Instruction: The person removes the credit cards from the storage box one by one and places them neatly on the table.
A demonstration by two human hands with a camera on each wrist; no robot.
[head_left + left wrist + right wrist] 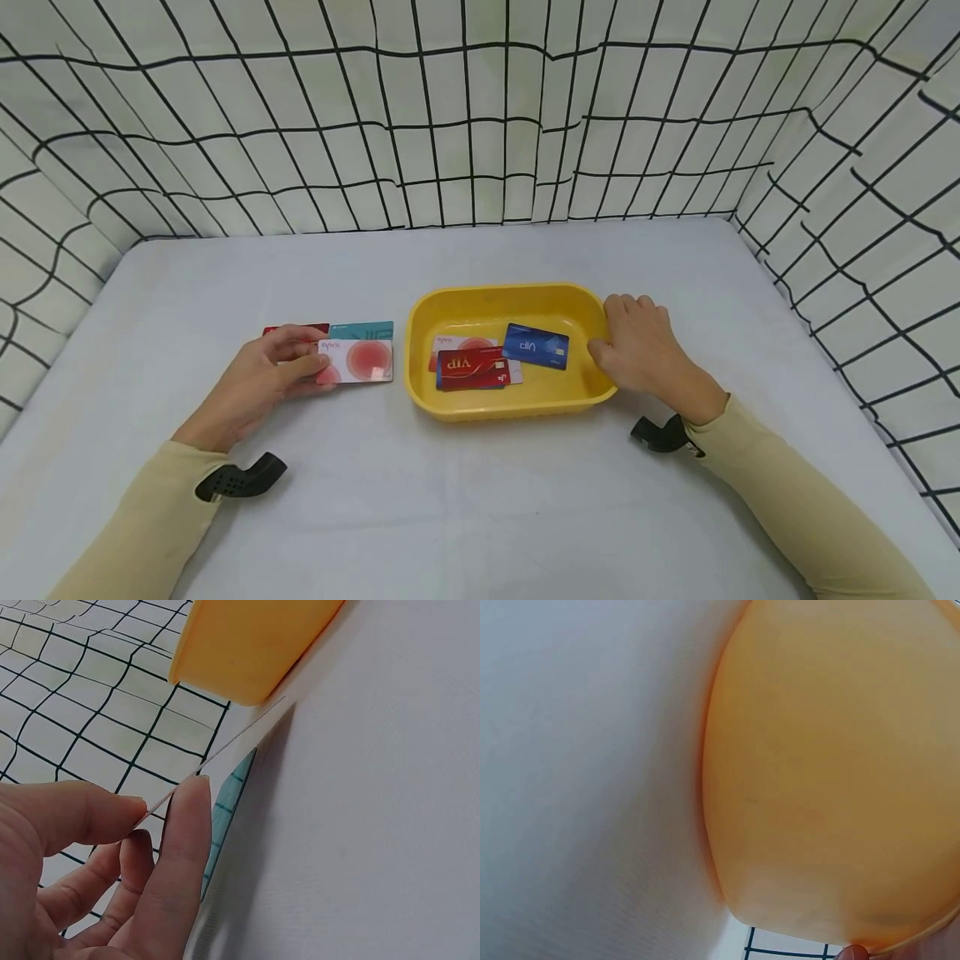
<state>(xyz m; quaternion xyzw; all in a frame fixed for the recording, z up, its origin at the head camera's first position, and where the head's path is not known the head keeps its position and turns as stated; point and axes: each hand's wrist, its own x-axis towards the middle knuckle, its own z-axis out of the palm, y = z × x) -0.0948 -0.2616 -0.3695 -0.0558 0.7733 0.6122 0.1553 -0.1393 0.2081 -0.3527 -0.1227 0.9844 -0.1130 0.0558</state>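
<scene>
Card in white with pink circles, pinched between thumb and fingers of the left hand, just left of the yellow tray and partly over a teal card. Long axis running left to right, free short end pointing at the tray; only a thin edge visible from the left wrist. Right hand with fingers curled over the tray's right rim. Inside, blue card slanting slightly, right end nearer, beside red card lying nearly level.
</scene>
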